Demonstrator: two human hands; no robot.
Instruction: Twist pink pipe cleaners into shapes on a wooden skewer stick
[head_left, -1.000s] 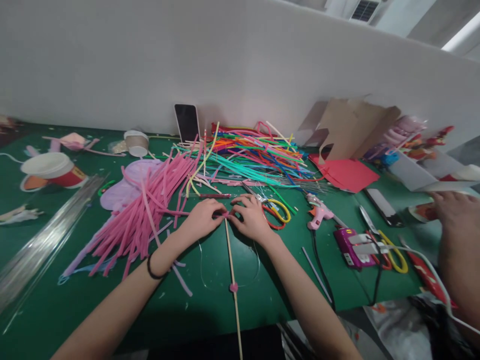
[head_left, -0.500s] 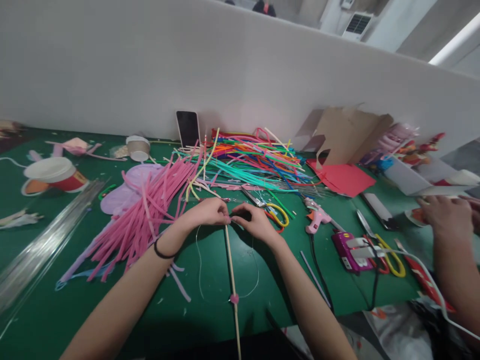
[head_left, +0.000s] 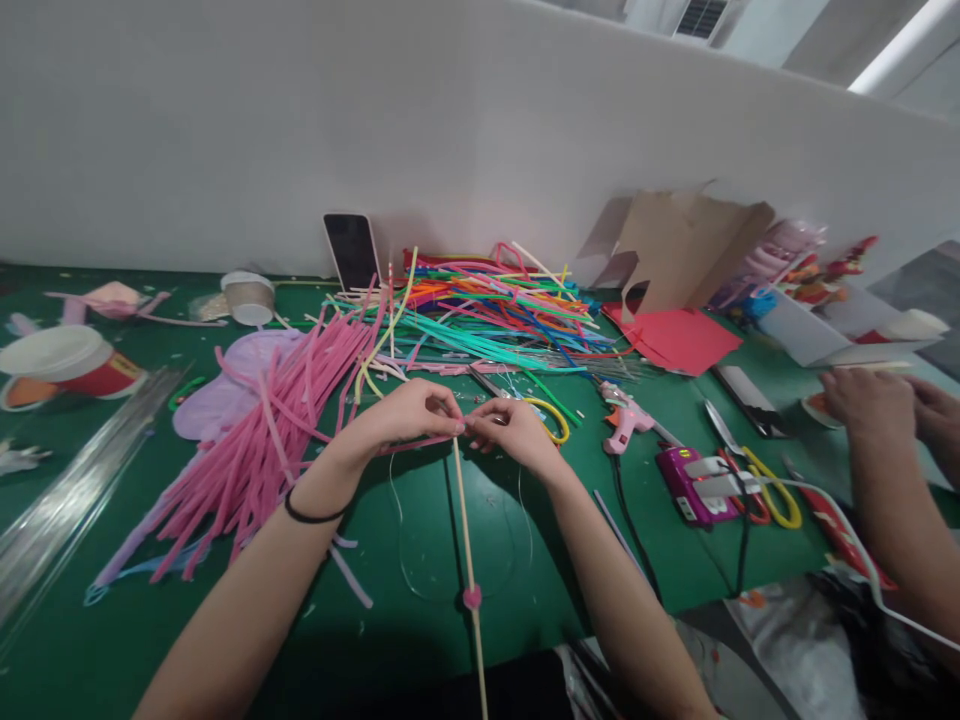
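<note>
My left hand point(head_left: 424, 412) is closed, its fingertips pinching the top end of a thin wooden stick point(head_left: 466, 525) where a small pink bit shows. A pink fuzzy strip point(head_left: 421, 443) runs out below that hand. Against the same tip, my right hand point(head_left: 510, 430) has thumb and forefinger pressed together; whatever lies between them is too small to tell. A fine pale thread point(head_left: 400, 545) hangs in a loop on both sides of the stick. Lower down, a pink ball point(head_left: 472, 597) sits around the stick, which slants toward my body.
Pink pipe cleaners point(head_left: 277, 440) lie left, with multicoloured ones point(head_left: 495, 310) behind. To the right are a pink glue gun point(head_left: 626, 420), a purple power block point(head_left: 690, 485), yellow-handled scissors point(head_left: 772, 490) and a box cutter point(head_left: 840, 530). Another person's hands point(head_left: 877, 410) are at far right. A phone point(head_left: 352, 252) leans on the wall.
The view has shifted, so the table things sit further left. Both hands remain at the stick's tip, and a pink strip now shows under my left hand. The thread's right side has swung outward.
</note>
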